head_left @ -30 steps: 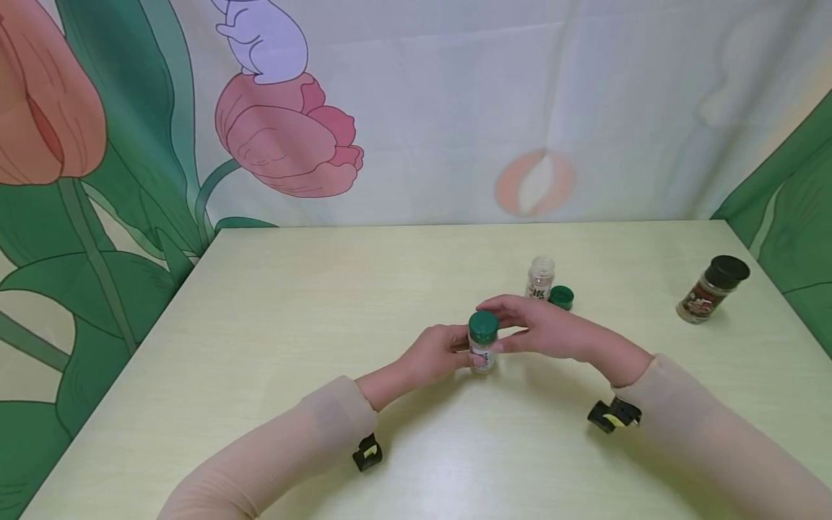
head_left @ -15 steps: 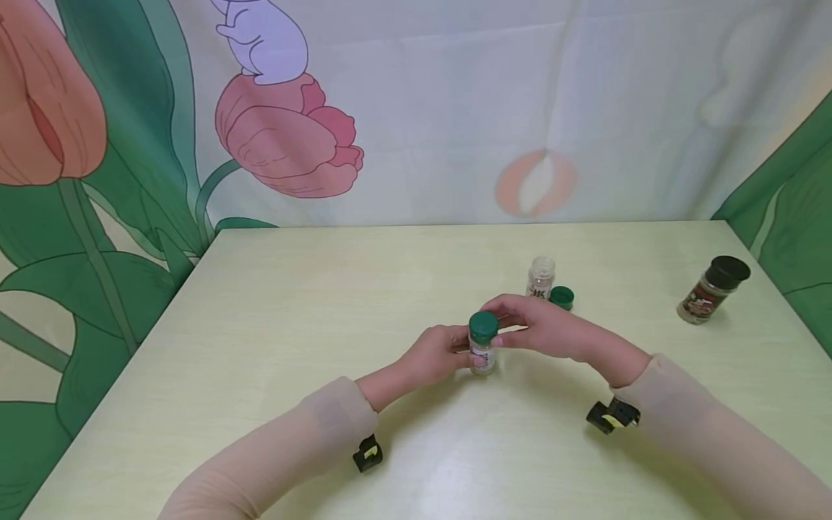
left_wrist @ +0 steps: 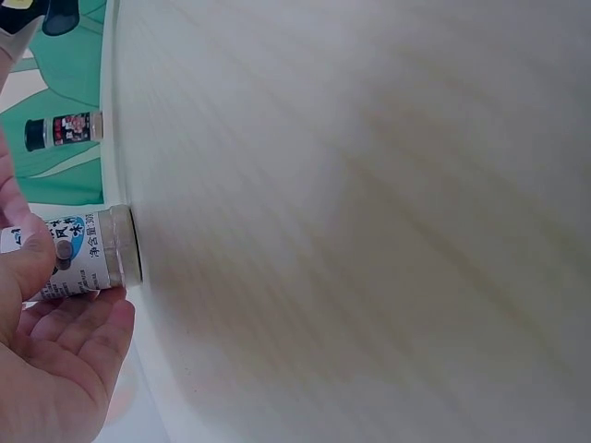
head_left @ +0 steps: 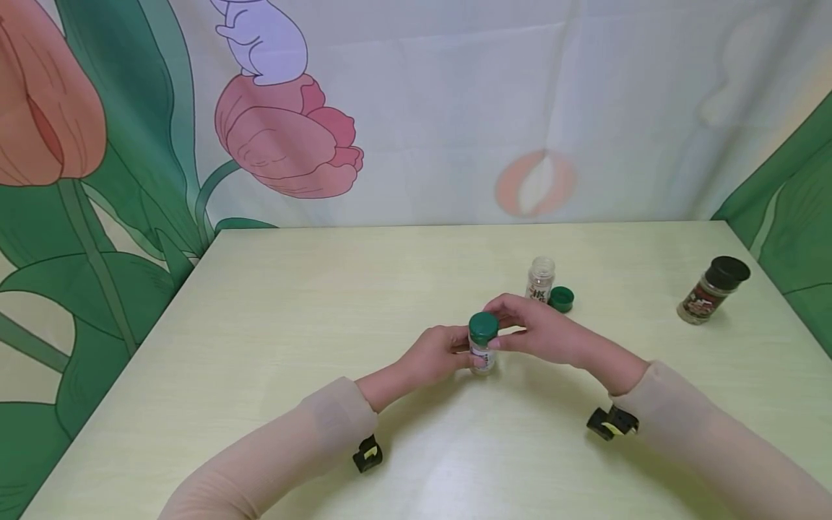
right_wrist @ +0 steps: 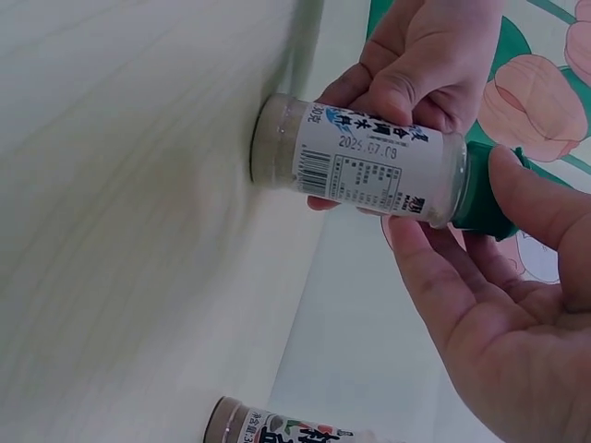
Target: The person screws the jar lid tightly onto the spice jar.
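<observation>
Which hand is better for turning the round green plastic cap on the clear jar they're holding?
Probably the right hand: its thumb and fingers hold the round green plastic cap, while the left hand grips the clear, white-labelled jar below.

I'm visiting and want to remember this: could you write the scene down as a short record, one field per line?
Held jar: upright, white label, green cap on top
Left hand: grips the jar's body
Right hand: thumb and fingers on that cap
Open jar: uncapped, just beyond the right hand, partly hidden by it
Loose cap: green, beside the open jar
Third jar: black top, farther right
Table: pale surface
Backdrop: cloth with printed flowers
</observation>
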Demonstrator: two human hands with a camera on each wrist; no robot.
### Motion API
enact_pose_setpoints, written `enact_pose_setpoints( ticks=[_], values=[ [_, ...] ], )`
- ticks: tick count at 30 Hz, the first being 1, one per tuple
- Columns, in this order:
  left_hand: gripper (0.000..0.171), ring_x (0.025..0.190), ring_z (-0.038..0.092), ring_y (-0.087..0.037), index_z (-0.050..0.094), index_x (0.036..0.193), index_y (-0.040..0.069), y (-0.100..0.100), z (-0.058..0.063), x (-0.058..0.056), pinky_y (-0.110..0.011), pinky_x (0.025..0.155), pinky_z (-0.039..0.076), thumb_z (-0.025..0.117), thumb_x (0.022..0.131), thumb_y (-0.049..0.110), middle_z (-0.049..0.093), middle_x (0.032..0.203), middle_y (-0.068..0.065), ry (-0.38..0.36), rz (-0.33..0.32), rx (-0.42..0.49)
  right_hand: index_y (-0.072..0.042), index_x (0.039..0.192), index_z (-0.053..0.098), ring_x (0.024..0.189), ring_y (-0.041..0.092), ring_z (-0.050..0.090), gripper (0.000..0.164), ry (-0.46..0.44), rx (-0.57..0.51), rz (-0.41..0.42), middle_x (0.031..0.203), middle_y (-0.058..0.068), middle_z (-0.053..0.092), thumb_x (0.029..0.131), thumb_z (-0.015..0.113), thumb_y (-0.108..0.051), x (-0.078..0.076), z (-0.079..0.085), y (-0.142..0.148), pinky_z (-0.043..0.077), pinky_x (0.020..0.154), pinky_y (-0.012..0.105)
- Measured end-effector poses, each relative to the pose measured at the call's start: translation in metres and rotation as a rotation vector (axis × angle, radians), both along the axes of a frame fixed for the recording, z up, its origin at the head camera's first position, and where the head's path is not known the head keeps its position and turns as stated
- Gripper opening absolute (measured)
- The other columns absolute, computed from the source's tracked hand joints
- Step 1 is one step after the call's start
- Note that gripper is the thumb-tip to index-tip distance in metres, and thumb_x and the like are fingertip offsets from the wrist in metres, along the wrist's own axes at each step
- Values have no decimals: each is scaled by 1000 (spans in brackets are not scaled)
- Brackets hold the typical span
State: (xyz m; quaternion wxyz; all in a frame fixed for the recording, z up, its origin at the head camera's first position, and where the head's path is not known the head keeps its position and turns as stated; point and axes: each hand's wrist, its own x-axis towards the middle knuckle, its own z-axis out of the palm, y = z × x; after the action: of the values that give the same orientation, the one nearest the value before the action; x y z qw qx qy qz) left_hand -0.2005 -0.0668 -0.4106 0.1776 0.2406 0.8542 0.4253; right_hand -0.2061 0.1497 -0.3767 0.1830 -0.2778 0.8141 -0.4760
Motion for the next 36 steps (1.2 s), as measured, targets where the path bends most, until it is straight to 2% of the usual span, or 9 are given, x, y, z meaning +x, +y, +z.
enact_pose_setpoints(
  ticks=[3, 6, 12, 18, 28, 36],
  values=[
    [35, 131, 64, -33, 67, 129, 0, 0, 0, 0, -39, 110, 53, 70, 97, 13, 71, 131, -18, -1, 0, -1, 5, 124, 55, 130, 43, 59, 34, -6, -1, -20, 131, 24, 64, 96, 70, -7, 0, -1, 0, 55, 108, 48],
    [34, 130, 65, -32, 68, 128, 0, 0, 1, 0, -39, 109, 54, 70, 97, 14, 72, 130, -17, 0, 0, 0, 5, 129, 52, 130, 42, 59, 40, -17, 8, -13, 132, 24, 64, 96, 71, -8, 0, 2, 0, 55, 107, 47],
    [35, 130, 65, -32, 68, 129, 1, 1, 1, 1, -41, 110, 53, 71, 96, 15, 71, 131, -17, 8, 8, -21, 6, 145, 45, 133, 46, 57, 53, -11, 54, 67, 141, 27, 60, 98, 67, -7, -4, 8, 4, 50, 112, 54],
    [35, 131, 64, -32, 67, 129, 0, 0, 1, 1, -40, 112, 52, 70, 97, 15, 71, 132, -18, 2, 4, -11, 6, 140, 52, 133, 46, 57, 44, 10, 30, 94, 138, 26, 61, 99, 66, -6, -5, 9, 3, 50, 112, 52],
    [32, 129, 65, -33, 68, 125, -1, -1, -2, -1, -39, 111, 53, 71, 97, 14, 71, 130, -19, 18, 1, -3, 2, 130, 56, 132, 45, 58, 35, 9, 47, 55, 132, 22, 64, 98, 67, -6, -6, 7, 1, 51, 110, 54],
    [31, 127, 67, -32, 69, 124, -1, -1, 1, 0, -38, 109, 54, 71, 96, 13, 72, 129, -19, 25, 6, -13, 2, 123, 56, 127, 41, 62, 32, 9, 56, 13, 128, 22, 66, 97, 70, -8, -3, 8, -2, 55, 107, 51]
  ],
)
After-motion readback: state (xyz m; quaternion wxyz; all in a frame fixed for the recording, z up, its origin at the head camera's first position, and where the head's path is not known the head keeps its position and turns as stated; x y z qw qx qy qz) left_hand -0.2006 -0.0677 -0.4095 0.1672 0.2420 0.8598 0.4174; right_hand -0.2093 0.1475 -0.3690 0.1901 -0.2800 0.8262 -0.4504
